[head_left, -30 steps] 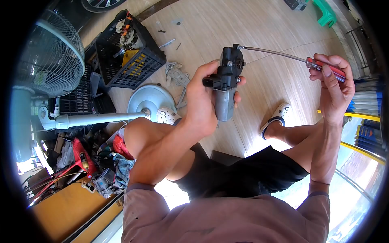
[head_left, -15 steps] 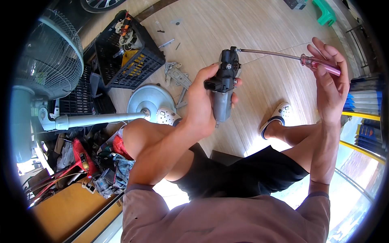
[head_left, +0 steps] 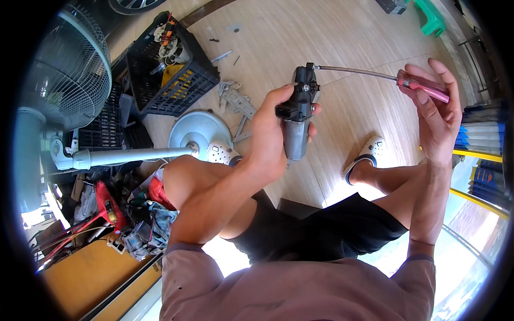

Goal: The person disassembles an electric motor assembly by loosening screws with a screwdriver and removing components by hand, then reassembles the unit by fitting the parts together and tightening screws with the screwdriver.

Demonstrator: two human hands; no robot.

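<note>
A motor, gripped by the left hand, is touched by a screwdriver gripped in the right hand.

I have my bare left hand curled closed, the left forearm slanting inward; my bare right hand, right forearm stretched forward, opposes thumb to loosely bent fingers.

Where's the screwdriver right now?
In the head view, the screwdriver is in the upper right, its handle in the right hand and its shaft pointing left to the upper end of the motor in the left hand.
</note>
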